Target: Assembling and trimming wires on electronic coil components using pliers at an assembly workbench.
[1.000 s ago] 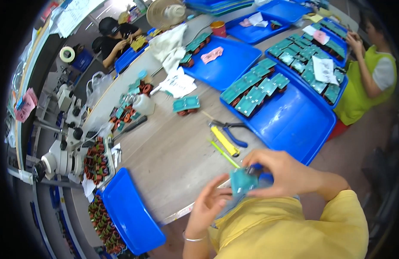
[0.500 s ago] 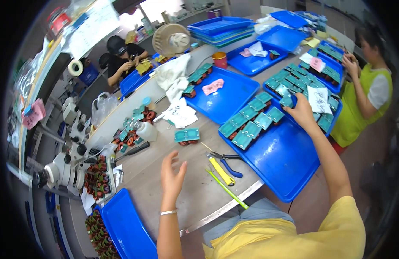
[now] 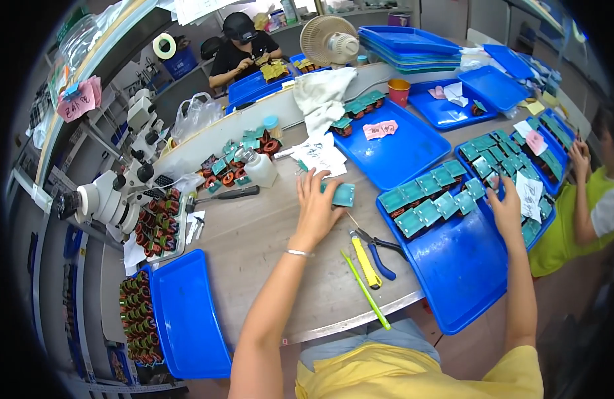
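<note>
My left hand [image 3: 315, 214] reaches over the bench with fingers and thumb curved around a teal-topped coil part [image 3: 343, 195], partly hidden by them. My right hand [image 3: 508, 207] is at the far right edge of a blue tray [image 3: 456, 266], its thumb and index finger slightly apart and nothing visible between them. In that tray, teal-topped coil parts [image 3: 428, 213] stand in two rows, and the closest of them is just left of my right fingertips. Nearer to me on the bench lie dark pliers with blue handles [image 3: 381, 261], a yellow utility knife [image 3: 365, 263] and a green stick [image 3: 365, 289].
A second blue tray [image 3: 393, 156] holds a pink note and several coil parts. Farther right, a packed tray [image 3: 496, 156] stands near a co-worker in yellow-green [image 3: 579, 226]. A bottle [image 3: 259, 169], microscopes [image 3: 98, 203] and another blue tray [image 3: 187, 319] are at left.
My right hand has let go of a coil part, which now stands at the row's end. My left hand has moved from empty air onto the coil parts on the bench. The view has shifted.
</note>
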Motion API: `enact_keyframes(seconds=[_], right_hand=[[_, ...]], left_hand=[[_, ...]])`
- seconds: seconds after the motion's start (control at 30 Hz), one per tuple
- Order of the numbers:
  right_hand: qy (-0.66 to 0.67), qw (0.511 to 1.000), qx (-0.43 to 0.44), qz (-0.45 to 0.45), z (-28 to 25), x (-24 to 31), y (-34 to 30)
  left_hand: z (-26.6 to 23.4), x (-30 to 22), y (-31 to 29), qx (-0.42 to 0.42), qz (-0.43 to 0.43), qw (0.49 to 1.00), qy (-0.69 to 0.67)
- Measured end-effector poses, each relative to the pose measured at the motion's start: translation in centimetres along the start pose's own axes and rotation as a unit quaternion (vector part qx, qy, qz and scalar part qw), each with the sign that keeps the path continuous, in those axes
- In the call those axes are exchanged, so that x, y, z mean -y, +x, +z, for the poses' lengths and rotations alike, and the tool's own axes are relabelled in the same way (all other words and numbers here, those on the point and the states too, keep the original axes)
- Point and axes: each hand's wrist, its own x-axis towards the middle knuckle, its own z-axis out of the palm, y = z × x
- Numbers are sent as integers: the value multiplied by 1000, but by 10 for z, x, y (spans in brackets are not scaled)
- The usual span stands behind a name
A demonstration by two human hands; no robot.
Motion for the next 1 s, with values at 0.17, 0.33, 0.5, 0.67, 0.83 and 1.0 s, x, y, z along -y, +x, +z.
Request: enact_keyframes(seconds=[0.17,0.33,0.5,0.67,0.83,1.0], right_hand=[[226,957,169,71,-23,77,-47],[335,906,252,62,-15,133,-87],[370,854,367,16,-12,173,-100],[351,851,384,-74,-11,183,-112],[355,855,371,-78,-14,192,-123],[396,817,418,-1,-11,192,-127]], left_hand=[[-50,-65,-9,100,-165,734,-651],[-92,-112,-56,74,-188,598,-775],[-111,-122,-104,115,-205,558,-796],[-121,-126,-134,112,-133,592,-787],[-128,-142,-144,23,-171,611,-773],[-125,-142,-160,32,-204,474,-856]])
